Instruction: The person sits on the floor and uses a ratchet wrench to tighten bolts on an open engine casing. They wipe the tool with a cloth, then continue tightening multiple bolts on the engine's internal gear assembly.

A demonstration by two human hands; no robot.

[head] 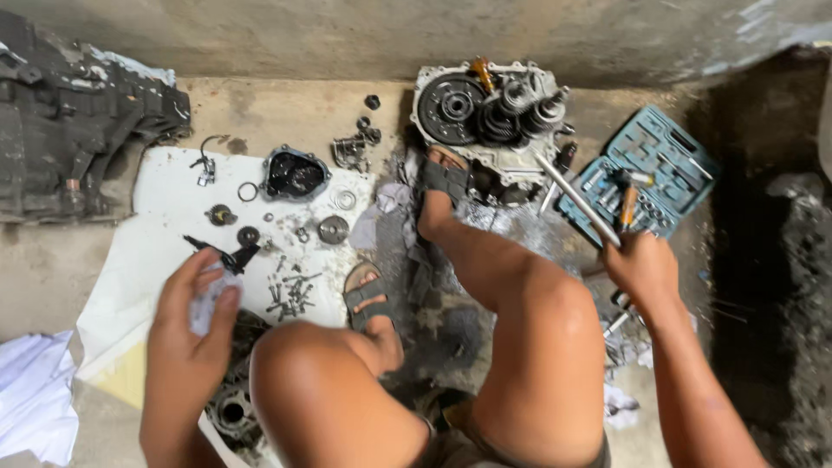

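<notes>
I squat over an opened gearbox (490,121) whose gears and shafts show, set against the wall. My right hand (643,267) is shut on a long metal rod (572,195) that slants up toward the gearbox. A crumpled white cloth (206,305) is gripped in my left hand (192,334), over a white sheet (165,251) strewn with small parts. My sandalled feet rest between the sheet and the gearbox.
A black cover plate (295,173), rings, washers and several bolts (290,295) lie on the sheet. An open teal socket case (637,178) sits right of the gearbox. A dark housing (74,130) stands at far left. Another metal part (230,407) lies under my left arm.
</notes>
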